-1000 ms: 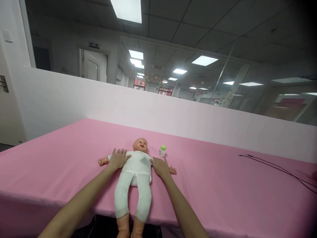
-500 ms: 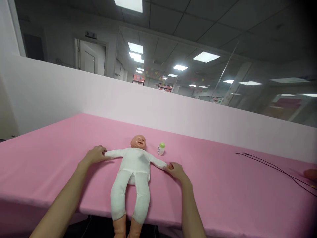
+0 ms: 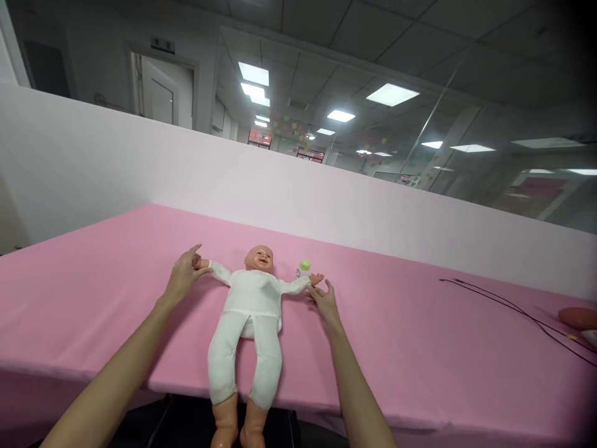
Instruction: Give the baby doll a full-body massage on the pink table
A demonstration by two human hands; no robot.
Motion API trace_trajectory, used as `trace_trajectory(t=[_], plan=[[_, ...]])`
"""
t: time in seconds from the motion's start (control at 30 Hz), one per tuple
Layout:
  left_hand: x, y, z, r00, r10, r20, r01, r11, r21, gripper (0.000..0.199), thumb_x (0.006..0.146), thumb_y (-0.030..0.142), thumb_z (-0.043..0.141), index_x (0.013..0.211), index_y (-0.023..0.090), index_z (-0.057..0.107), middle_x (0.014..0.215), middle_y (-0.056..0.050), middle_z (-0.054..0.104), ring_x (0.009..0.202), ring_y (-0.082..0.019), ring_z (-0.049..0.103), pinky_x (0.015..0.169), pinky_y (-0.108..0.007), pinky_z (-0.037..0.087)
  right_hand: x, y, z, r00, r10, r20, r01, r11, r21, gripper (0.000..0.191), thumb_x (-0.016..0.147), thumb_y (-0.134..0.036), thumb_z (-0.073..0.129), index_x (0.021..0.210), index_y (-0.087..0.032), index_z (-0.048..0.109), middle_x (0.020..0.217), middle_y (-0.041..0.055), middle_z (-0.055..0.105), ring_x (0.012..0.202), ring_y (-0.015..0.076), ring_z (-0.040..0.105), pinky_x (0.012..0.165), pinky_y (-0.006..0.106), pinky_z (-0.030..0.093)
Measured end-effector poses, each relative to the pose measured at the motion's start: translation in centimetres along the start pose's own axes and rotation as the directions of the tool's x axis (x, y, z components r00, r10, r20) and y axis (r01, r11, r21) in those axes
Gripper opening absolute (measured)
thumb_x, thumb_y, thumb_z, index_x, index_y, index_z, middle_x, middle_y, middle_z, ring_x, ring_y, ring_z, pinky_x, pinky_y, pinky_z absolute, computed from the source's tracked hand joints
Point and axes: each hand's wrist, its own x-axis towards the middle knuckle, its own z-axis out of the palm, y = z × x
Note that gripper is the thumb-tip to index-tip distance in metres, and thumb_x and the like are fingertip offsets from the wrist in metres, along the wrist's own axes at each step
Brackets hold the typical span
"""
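A baby doll (image 3: 255, 298) in white clothes lies face up on the pink table (image 3: 396, 348), its bare feet over the front edge. My left hand (image 3: 185, 274) holds the doll's hand on the left side, thumb below and fingers above. On the other side, my right hand (image 3: 325, 300) is at the doll's wrist, its fingers apart and the doll's small hand showing above them. Behind that doll arm stands a small bottle (image 3: 305, 267) with a green cap, partly hidden.
Black cables (image 3: 508, 303) run across the right side of the table to a reddish-brown object (image 3: 577, 318) at the right edge. A low white wall (image 3: 289, 193) borders the table's back, with glass above it.
Both doll arms have been raised toward its head, my hands moving up with them. The fingers of my right hand have loosened and spread. The view has shifted slightly.
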Motion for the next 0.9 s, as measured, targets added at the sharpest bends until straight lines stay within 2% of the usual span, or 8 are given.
trace_trajectory(t=[0.1,0.2,0.37,0.47,0.6,0.73,0.83,0.9], plan=[[-0.5,0.9,2.5,0.988,-0.128,-0.085,0.096,0.946,-0.311,0.093,0.076,0.044,0.080,0.156,0.026,0.036,0.137,-0.013,0.061,0.118,-0.027,0.065,0.095,-0.041,0.056,0.1,1.2,2.3,0.998,-0.016,0.055,0.015,1.000,0.011,0.074,0.073,-0.063,0.078,0.130,-0.021,0.058,0.097,0.0070,0.076,0.072,0.0208,0.069,0.055,0.028,0.051],[-1.1,1.4,4.9,0.986,-0.166,-0.012,0.144,0.886,-0.440,0.074,0.079,0.038,0.074,0.146,0.024,0.045,0.142,-0.015,0.061,0.125,-0.028,0.064,0.100,-0.043,0.056,0.0,1.8,4.1,0.997,-0.062,0.043,0.062,0.998,0.005,0.064,0.074,-0.064,0.076,0.119,-0.019,0.066,0.107,0.0103,0.076,0.075,0.0218,0.070,0.054,0.029,0.052],[-2.3,1.1,7.2,0.995,0.064,0.083,-0.028,0.926,-0.377,0.030,0.087,0.034,0.064,0.111,0.016,0.066,0.118,-0.013,0.074,0.111,-0.030,0.070,0.100,-0.046,0.056,-0.7,2.1,6.5,0.974,-0.220,0.051,0.219,0.976,0.013,0.071,0.078,-0.057,0.076,0.135,-0.020,0.054,0.127,0.0141,0.071,0.098,0.0279,0.073,0.069,0.034,0.061],[-2.9,1.2,7.7,0.959,0.266,0.094,-0.235,0.939,-0.252,0.029,0.096,0.031,0.056,0.118,0.018,0.070,0.124,-0.011,0.074,0.116,-0.031,0.068,0.104,-0.049,0.053,-1.3,2.2,6.8,0.938,-0.324,0.126,0.331,0.943,-0.043,0.059,0.088,-0.046,0.068,0.140,-0.022,0.053,0.124,0.0120,0.072,0.094,0.0261,0.073,0.070,0.036,0.061],[-3.3,1.6,8.0,0.797,0.589,0.136,-0.581,0.808,-0.095,0.036,0.102,0.021,0.049,0.132,0.025,0.069,0.132,-0.009,0.071,0.122,-0.027,0.064,0.104,-0.047,0.053,-1.9,1.6,6.0,0.763,-0.509,0.398,0.625,0.736,-0.258,0.038,0.094,-0.022,0.051,0.128,-0.026,0.066,0.132,0.0076,0.071,0.115,0.0269,0.069,0.093,0.041,0.058],[-3.4,1.9,7.8,0.701,0.689,0.184,-0.701,0.713,-0.001,0.038,0.103,0.020,0.051,0.137,0.028,0.067,0.130,-0.009,0.070,0.122,-0.028,0.062,0.105,-0.049,0.052,-2.5,0.8,5.3,0.611,-0.509,0.607,0.781,0.511,-0.359,0.042,0.096,-0.015,0.043,0.124,-0.030,0.071,0.144,0.0042,0.065,0.123,0.0247,0.066,0.097,0.039,0.055],[-3.5,1.9,7.8,0.728,0.658,0.194,-0.665,0.746,-0.036,0.040,0.104,0.021,0.049,0.140,0.028,0.064,0.138,-0.010,0.066,0.129,-0.028,0.059,0.108,-0.050,0.049,-3.0,0.7,5.4,0.661,-0.488,0.570,0.741,0.546,-0.391,0.040,0.096,-0.019,0.048,0.129,-0.030,0.068,0.144,0.0046,0.065,0.121,0.0246,0.067,0.094,0.037,0.056],[-3.4,1.7,8.0,0.805,0.566,0.180,-0.551,0.824,-0.130,0.041,0.104,0.024,0.046,0.142,0.026,0.061,0.142,-0.012,0.064,0.129,-0.028,0.059,0.108,-0.048,0.050,-3.0,0.9,5.7,0.735,-0.472,0.487,0.663,0.651,-0.370,0.038,0.095,-0.027,0.059,0.132,-0.030,0.065,0.138,0.0054,0.068,0.117,0.0249,0.068,0.092,0.037,0.057]])
